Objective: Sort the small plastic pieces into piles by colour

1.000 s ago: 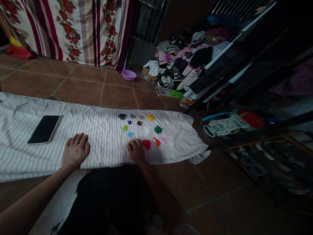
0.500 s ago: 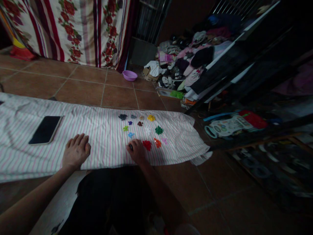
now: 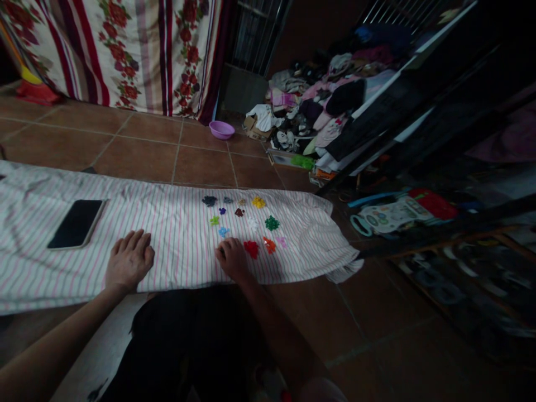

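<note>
Here's the left hand, spread flat on the striped tabletop, palm down, fingers stretched out and lying close together, thumb angled a little off to the side. Nothing but cloth shows beneath it, and the dark-screened phone lies near, to its left and well clear of the fingers.

Over to the right hand, and this one's curled! Fingers bent inward, knuckles up, low over the cloth near the front edge; whether anything is pinched inside, I can't tell, as the fingertips sit in shadow.

And look at the little heaps around it: the red pieces right beside the hand, the light blue pieces just beyond its knuckles. Orange pieces and pink pieces sit further right, green pieces and white pieces behind the red. Lime pieces and brown pieces come next, then, along the far side, the dark grey pieces and yellow pieces, each colour in its own cluster.
</note>
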Demonstrator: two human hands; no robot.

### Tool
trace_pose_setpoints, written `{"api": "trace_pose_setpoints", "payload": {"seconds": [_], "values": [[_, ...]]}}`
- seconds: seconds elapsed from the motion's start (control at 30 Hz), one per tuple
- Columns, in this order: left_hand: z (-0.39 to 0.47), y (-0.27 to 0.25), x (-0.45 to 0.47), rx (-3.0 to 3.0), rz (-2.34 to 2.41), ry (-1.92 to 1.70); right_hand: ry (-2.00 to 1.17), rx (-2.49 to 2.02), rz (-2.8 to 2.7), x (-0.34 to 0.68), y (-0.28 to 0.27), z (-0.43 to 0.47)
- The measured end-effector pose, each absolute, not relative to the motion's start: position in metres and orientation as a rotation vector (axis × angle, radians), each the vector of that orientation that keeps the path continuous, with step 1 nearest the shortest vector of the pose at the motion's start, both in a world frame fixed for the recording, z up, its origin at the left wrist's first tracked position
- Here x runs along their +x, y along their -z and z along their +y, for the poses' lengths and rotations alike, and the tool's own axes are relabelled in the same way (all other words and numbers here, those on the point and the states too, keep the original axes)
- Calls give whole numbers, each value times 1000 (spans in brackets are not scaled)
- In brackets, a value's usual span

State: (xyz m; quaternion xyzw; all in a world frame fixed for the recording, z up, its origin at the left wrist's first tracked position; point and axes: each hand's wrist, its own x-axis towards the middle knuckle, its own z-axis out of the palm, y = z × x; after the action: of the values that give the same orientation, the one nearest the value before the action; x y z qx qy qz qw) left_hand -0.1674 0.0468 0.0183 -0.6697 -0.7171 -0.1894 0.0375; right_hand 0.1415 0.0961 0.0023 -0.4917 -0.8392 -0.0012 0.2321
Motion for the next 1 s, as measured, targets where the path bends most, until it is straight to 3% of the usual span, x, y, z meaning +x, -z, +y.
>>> {"api": "trace_pose_setpoints", "payload": {"seconds": [0.5, 1.0], "values": [[48, -15, -169, -2048, -2170, 599, -265, -1273, -1926, 157, 4, 109], [48, -11, -169, -2016, -2073, 532, -114, -1634, -1857, 173, -4, 220]]}}
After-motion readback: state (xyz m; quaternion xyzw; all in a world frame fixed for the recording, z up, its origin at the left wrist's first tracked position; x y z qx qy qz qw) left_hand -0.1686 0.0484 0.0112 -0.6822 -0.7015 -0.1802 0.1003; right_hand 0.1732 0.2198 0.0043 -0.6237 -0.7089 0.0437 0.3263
